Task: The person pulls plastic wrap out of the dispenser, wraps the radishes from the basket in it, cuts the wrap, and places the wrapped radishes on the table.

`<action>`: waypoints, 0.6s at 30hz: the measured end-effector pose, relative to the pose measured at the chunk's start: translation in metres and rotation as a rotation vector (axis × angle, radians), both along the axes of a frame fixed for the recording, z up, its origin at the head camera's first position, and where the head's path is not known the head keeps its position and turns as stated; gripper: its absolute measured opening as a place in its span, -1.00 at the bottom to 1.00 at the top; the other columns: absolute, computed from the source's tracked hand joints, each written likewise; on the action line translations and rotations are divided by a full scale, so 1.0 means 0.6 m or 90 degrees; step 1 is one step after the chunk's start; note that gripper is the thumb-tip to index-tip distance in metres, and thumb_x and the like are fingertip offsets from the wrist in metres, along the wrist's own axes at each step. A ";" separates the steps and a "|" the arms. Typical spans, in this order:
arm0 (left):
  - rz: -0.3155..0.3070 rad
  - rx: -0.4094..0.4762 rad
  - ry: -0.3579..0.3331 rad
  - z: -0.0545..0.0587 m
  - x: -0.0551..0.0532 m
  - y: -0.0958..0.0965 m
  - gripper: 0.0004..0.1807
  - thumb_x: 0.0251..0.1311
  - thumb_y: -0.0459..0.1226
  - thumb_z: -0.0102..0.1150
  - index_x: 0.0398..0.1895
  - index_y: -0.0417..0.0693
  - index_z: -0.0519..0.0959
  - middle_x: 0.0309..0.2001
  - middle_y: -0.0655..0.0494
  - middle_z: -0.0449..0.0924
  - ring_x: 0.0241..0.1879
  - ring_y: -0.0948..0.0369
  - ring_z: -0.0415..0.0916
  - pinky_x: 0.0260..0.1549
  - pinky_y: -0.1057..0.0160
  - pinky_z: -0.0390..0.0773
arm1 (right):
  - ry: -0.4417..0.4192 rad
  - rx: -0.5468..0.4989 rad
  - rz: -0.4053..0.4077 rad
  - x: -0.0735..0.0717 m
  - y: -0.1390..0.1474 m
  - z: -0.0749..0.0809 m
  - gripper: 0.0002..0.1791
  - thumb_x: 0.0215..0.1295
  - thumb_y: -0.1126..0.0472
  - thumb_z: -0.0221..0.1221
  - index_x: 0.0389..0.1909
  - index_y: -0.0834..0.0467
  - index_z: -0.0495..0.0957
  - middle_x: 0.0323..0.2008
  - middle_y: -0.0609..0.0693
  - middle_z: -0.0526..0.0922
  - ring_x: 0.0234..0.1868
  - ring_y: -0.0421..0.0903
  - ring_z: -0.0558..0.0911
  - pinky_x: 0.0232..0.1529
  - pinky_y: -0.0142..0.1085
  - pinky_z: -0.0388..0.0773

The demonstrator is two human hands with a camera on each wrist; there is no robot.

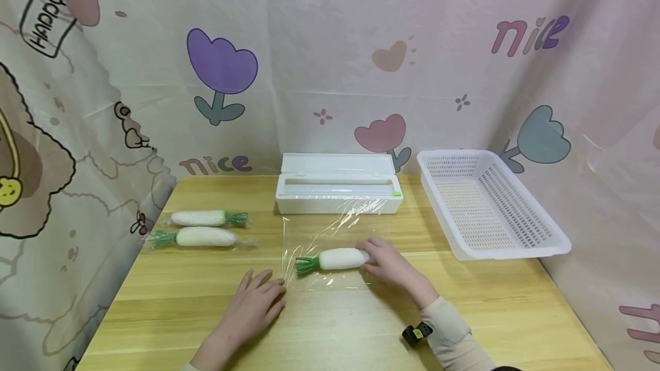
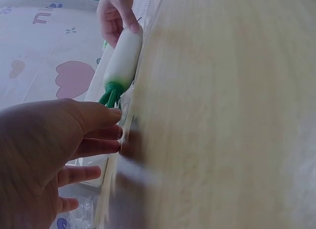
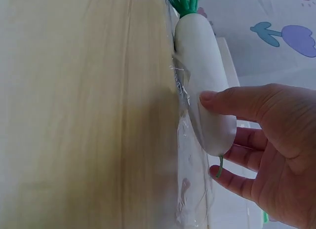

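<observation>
A white radish (image 1: 341, 259) with green stalks lies on a sheet of clear cling film (image 1: 309, 231) spread over the table. My right hand (image 1: 387, 265) grips its root end; in the right wrist view the thumb (image 3: 210, 96) presses one side and the fingers are behind it. My left hand (image 1: 252, 305) is by the film's left edge, its fingers spread and holding nothing. The film runs back to a white cling film box (image 1: 337, 205) with its lid raised.
Two film-wrapped radishes, one behind (image 1: 198, 218) and one in front (image 1: 206, 237), lie at the table's left. A white perforated basket (image 1: 451, 225) stands on the right. Behind the wooden table (image 1: 330, 331) hangs a printed curtain (image 1: 319, 44).
</observation>
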State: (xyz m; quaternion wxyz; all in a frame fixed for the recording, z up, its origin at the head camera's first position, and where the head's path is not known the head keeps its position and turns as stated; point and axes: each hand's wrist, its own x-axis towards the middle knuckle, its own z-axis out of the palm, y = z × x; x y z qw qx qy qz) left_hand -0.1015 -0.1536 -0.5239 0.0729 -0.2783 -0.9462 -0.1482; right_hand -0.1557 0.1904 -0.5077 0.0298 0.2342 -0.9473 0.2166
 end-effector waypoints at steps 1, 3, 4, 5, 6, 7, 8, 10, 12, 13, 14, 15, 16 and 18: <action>0.000 0.000 -0.003 0.000 0.000 0.000 -0.75 0.20 -0.07 0.26 -0.10 0.09 0.67 0.10 0.16 0.66 0.29 -0.04 0.41 0.38 -0.30 0.10 | 0.001 -0.001 0.000 0.000 -0.001 0.000 -0.50 0.08 0.24 0.36 0.09 0.17 0.55 -0.11 0.02 0.59 -0.13 -0.09 0.55 -0.04 -0.12 0.59; 0.002 0.000 -0.005 -0.001 0.001 -0.001 -0.75 0.20 -0.06 0.26 -0.11 0.10 0.67 0.10 0.17 0.66 0.29 -0.04 0.41 0.38 -0.30 0.10 | 0.011 -0.001 0.002 0.000 -0.003 -0.001 -0.51 0.08 0.24 0.37 0.08 0.18 0.55 -0.11 0.03 0.59 -0.13 -0.08 0.55 -0.04 -0.12 0.59; 0.002 0.001 -0.006 -0.001 0.001 -0.001 -0.75 0.20 -0.06 0.26 -0.11 0.10 0.67 0.10 0.18 0.66 0.29 -0.04 0.41 0.38 -0.30 0.10 | 0.016 -0.003 0.003 0.000 -0.004 -0.001 -0.51 0.08 0.24 0.37 0.08 0.19 0.55 -0.10 0.04 0.60 -0.12 -0.07 0.56 -0.03 -0.10 0.59; 0.003 0.002 -0.007 -0.001 0.001 -0.002 -0.76 0.20 -0.06 0.26 -0.11 0.10 0.67 0.10 0.18 0.66 0.29 -0.04 0.41 0.38 -0.30 0.10 | 0.019 -0.008 0.005 0.000 -0.005 -0.001 -0.51 0.07 0.24 0.37 0.07 0.20 0.55 -0.10 0.05 0.60 -0.11 -0.05 0.56 -0.01 -0.09 0.59; 0.004 0.002 -0.008 -0.001 0.001 -0.002 -0.76 0.21 -0.06 0.26 -0.11 0.10 0.67 0.10 0.19 0.66 0.29 -0.03 0.41 0.38 -0.29 0.10 | 0.021 -0.012 0.006 0.000 -0.007 -0.002 -0.51 0.07 0.25 0.37 0.08 0.21 0.55 -0.09 0.06 0.61 -0.09 -0.03 0.57 0.00 -0.07 0.59; 0.006 0.003 -0.010 -0.001 0.001 -0.002 -0.76 0.21 -0.06 0.26 -0.11 0.11 0.67 0.10 0.19 0.66 0.30 -0.03 0.41 0.38 -0.29 0.10 | 0.018 -0.017 0.005 -0.001 -0.008 -0.002 -0.50 0.07 0.26 0.37 0.08 0.22 0.55 -0.08 0.07 0.61 -0.08 -0.01 0.57 0.01 -0.05 0.58; 0.006 0.003 -0.010 -0.001 0.001 -0.003 -0.76 0.21 -0.06 0.26 -0.12 0.11 0.67 0.10 0.19 0.66 0.30 -0.03 0.41 0.39 -0.29 0.10 | 0.016 -0.022 0.004 -0.001 -0.010 -0.002 -0.50 0.07 0.26 0.37 0.09 0.22 0.54 -0.07 0.08 0.61 -0.07 0.00 0.57 0.03 -0.05 0.58; 0.008 0.006 -0.012 -0.001 0.002 -0.003 -0.77 0.21 -0.06 0.26 -0.12 0.10 0.68 0.09 0.19 0.66 0.30 -0.03 0.41 0.39 -0.29 0.09 | 0.005 -0.030 -0.001 -0.001 -0.012 -0.002 -0.48 0.08 0.26 0.37 0.11 0.23 0.53 -0.05 0.09 0.61 -0.04 0.02 0.58 0.05 -0.02 0.57; 0.009 0.006 -0.012 -0.001 0.002 -0.004 -0.77 0.21 -0.06 0.26 -0.13 0.10 0.68 0.09 0.19 0.66 0.29 -0.03 0.41 0.38 -0.29 0.10 | -0.001 -0.031 -0.006 -0.001 -0.012 -0.004 -0.47 0.09 0.26 0.36 0.12 0.22 0.52 -0.05 0.09 0.61 -0.04 0.02 0.57 0.06 -0.03 0.57; 0.009 0.006 -0.011 -0.001 0.002 -0.004 -0.77 0.20 -0.07 0.26 -0.13 0.10 0.68 0.09 0.19 0.66 0.29 -0.03 0.41 0.38 -0.29 0.10 | -0.002 -0.032 -0.009 -0.002 -0.012 -0.004 -0.47 0.09 0.26 0.36 0.12 0.22 0.52 -0.05 0.09 0.61 -0.04 0.02 0.58 0.06 -0.03 0.57; 0.009 0.005 -0.009 -0.001 0.001 -0.004 -0.77 0.20 -0.06 0.26 -0.13 0.10 0.68 0.09 0.19 0.66 0.29 -0.03 0.42 0.38 -0.29 0.10 | 0.002 -0.029 -0.010 -0.001 -0.012 -0.005 -0.47 0.08 0.26 0.37 0.12 0.22 0.52 -0.04 0.09 0.61 -0.03 0.02 0.58 0.06 -0.03 0.57; 0.008 0.005 -0.006 -0.002 0.001 -0.005 -0.77 0.20 -0.06 0.26 -0.13 0.11 0.68 0.09 0.19 0.66 0.29 -0.03 0.42 0.38 -0.30 0.11 | 0.003 -0.027 -0.012 -0.001 -0.011 -0.006 -0.46 0.08 0.26 0.37 0.13 0.21 0.52 -0.02 0.09 0.61 -0.02 0.03 0.58 0.08 -0.02 0.57; 0.008 0.004 -0.003 -0.002 0.001 -0.005 -0.77 0.20 -0.06 0.27 -0.13 0.11 0.67 0.09 0.20 0.66 0.29 -0.03 0.42 0.38 -0.30 0.11 | 0.002 -0.027 -0.014 0.000 -0.009 -0.006 -0.45 0.07 0.26 0.37 0.14 0.19 0.51 0.00 0.09 0.60 0.01 0.04 0.57 0.10 -0.02 0.56; 0.008 0.003 0.004 -0.003 0.000 -0.007 -0.76 0.20 -0.06 0.27 -0.12 0.11 0.67 0.09 0.20 0.66 0.28 -0.03 0.43 0.37 -0.30 0.11 | -0.001 -0.032 -0.020 0.003 -0.005 -0.006 -0.41 0.05 0.26 0.38 0.17 0.18 0.49 0.05 0.10 0.58 0.07 0.06 0.56 0.15 0.01 0.54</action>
